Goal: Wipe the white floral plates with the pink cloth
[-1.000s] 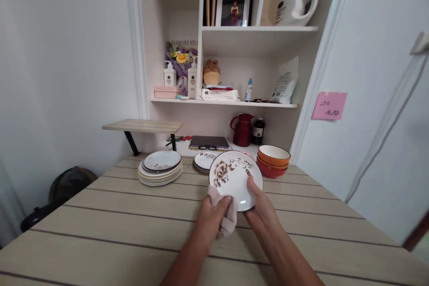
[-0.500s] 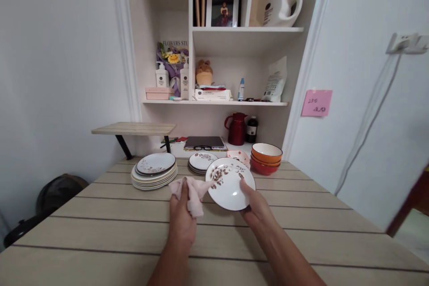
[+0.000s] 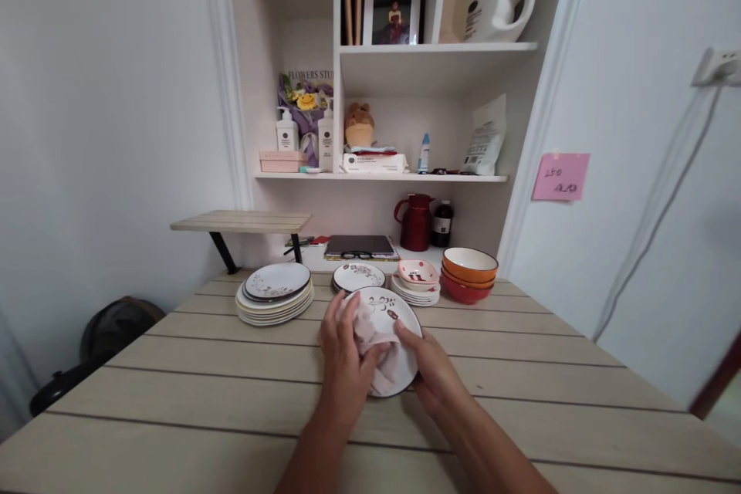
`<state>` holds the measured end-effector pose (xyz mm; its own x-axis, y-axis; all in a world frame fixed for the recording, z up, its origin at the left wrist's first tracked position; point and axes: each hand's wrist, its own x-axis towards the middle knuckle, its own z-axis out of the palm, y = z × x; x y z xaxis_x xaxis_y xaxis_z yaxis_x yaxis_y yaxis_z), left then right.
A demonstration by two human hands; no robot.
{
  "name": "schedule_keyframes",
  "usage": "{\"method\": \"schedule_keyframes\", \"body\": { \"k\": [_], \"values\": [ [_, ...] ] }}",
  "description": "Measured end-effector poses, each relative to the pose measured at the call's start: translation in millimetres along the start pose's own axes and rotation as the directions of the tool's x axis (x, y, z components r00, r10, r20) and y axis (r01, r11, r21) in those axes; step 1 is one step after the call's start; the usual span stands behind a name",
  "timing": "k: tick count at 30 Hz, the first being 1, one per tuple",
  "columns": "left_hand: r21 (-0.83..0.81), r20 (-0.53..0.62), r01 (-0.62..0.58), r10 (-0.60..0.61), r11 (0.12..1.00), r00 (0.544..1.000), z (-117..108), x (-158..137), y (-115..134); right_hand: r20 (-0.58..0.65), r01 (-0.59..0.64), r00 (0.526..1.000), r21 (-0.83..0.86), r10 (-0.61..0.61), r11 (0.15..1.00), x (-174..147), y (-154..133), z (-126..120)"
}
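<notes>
A white plate (image 3: 406, 367) with a dark rim and brown flower pattern is held up over the table, tilted toward me. My right hand (image 3: 435, 370) grips its right edge, thumb on the face and fingers behind. Against the plate's left side, my left hand (image 3: 347, 355) presses a pale pink cloth (image 3: 370, 328), its fingers closed around it. The cloth covers part of the pattern. Just behind the plate sits a small stack of similar patterned plates (image 3: 359, 275), partly hidden by it.
A taller stack of plates (image 3: 275, 305) stands left on the slatted table (image 3: 231, 401). To the right are small dishes (image 3: 417, 289) and stacked orange and red bowls (image 3: 470, 274). Behind them are a red jug (image 3: 415, 224), a dark bottle (image 3: 443, 224) and a raised wooden stand (image 3: 243, 221).
My left hand has brought the cloth from beside the plate onto its face. The plate has come slightly lower and to the left, uncovering the small dishes behind.
</notes>
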<state>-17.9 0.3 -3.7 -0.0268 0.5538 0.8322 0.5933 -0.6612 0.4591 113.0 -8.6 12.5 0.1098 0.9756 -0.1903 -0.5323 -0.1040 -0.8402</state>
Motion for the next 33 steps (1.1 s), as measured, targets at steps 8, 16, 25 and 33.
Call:
{"method": "schedule_keyframes", "body": {
  "k": [8, 16, 25, 33],
  "values": [
    [0.267, -0.205, -0.104, 0.162, 0.958, 0.965, -7, 2, -3, -0.091, -0.137, 0.986, 0.026, 0.138, 0.99, 9, 3, -6],
    [0.227, 0.183, -0.228, 0.188, 0.947, 0.965, -2, 1, 1, -0.016, -0.068, 0.997, 0.111, 0.07, 0.992, 6, 0, -1],
    [0.223, 0.326, -0.269, 0.189, 0.937, 0.926, 9, -7, -4, -0.062, 0.01, 0.998, 0.172, 0.0, 0.985, 17, -5, -13],
    [0.084, 0.435, -0.324, 0.258, 0.942, 0.863, 6, -4, 3, -0.108, 0.08, 0.992, 0.151, -0.064, 0.985, 17, 2, -11]
  ]
}}
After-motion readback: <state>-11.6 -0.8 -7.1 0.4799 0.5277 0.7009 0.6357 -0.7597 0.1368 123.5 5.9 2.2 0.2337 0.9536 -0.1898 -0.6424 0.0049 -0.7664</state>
